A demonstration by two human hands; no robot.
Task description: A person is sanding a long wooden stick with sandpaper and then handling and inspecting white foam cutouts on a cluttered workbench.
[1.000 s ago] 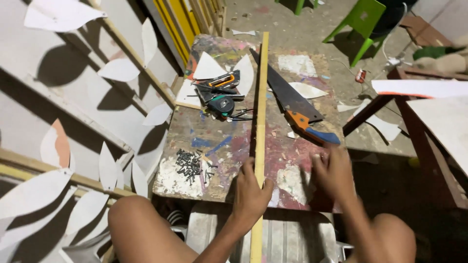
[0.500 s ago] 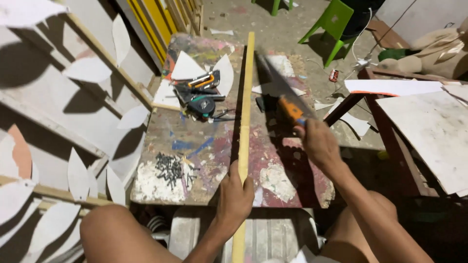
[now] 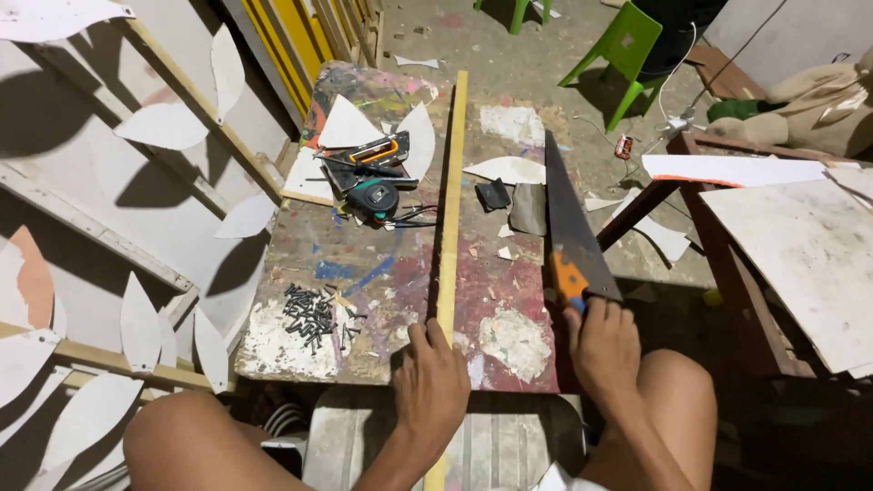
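A long thin wooden strip (image 3: 450,209) lies lengthwise along the paint-stained workbench (image 3: 509,300), running past its near edge toward me. My left hand (image 3: 429,384) presses down on the strip at the bench's near edge. My right hand (image 3: 602,344) grips the orange and blue handle of a hand saw (image 3: 566,223). The saw's dark blade points away from me along the bench's right side, to the right of the strip and apart from it.
A tape measure (image 3: 377,195), a utility knife (image 3: 377,150), a heap of dark screws (image 3: 312,315) and white leaf-shaped cutouts (image 3: 350,123) lie on the bench's left half. A framed panel with more cutouts (image 3: 136,127) leans at left. A table (image 3: 800,255) stands at right, a green chair (image 3: 627,45) beyond.
My right hand took hold of the saw on the bench's right side and drew it back toward me. My left hand stayed on the strip.
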